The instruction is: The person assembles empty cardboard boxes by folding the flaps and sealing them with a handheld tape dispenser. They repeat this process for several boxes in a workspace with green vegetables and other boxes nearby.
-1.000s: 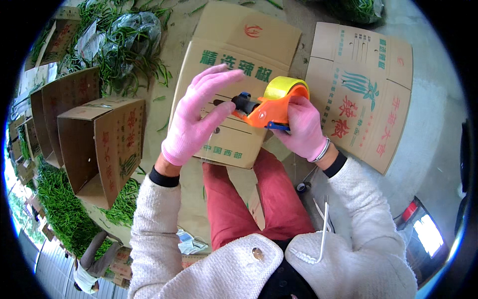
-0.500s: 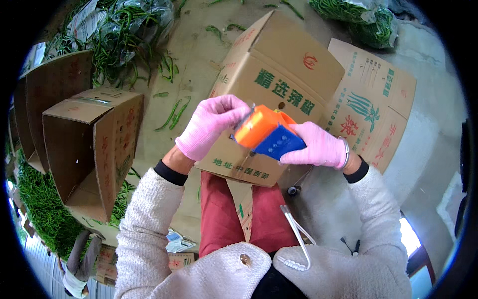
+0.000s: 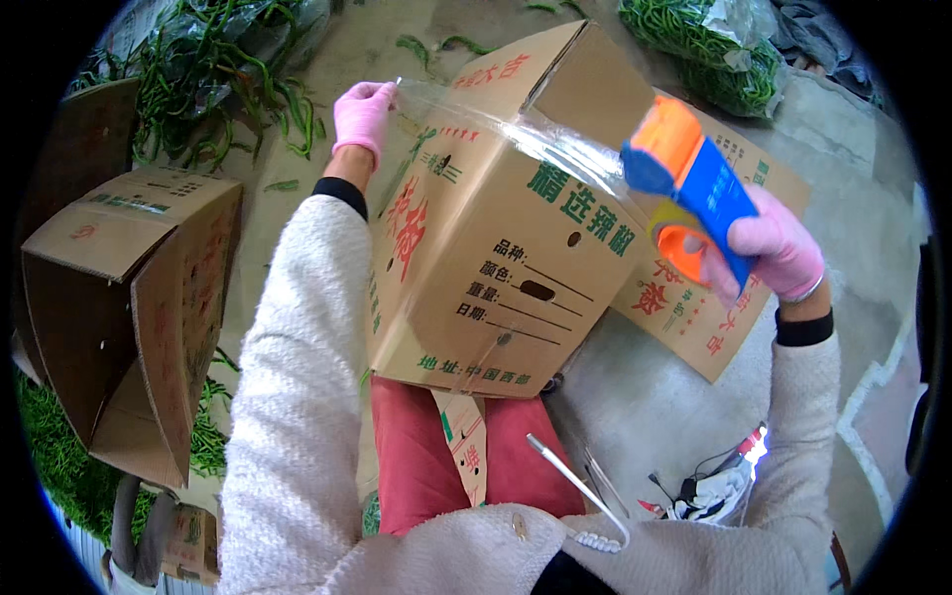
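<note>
A printed cardboard box stands tilted in front of my red-trousered legs, its top flap raised at the far side. My right hand, in a pink glove, grips an orange and blue tape dispenser above the box's right side. From the dispenser a strip of clear packing tape stretches leftward over the box's upper edge. Its far end is pinched in the pink-gloved fingers of my left hand, beyond the box's left corner.
An open cardboard box lies on its side at the left. Green chili peppers spread at the far left, with more heaped at lower left. A bag of peppers lies far right. Flattened cardboard rests on the floor behind the box.
My hands have moved apart, the left going up and left, the right with the dispenser going right. A long strip of tape now spans between them. The box has turned slightly.
</note>
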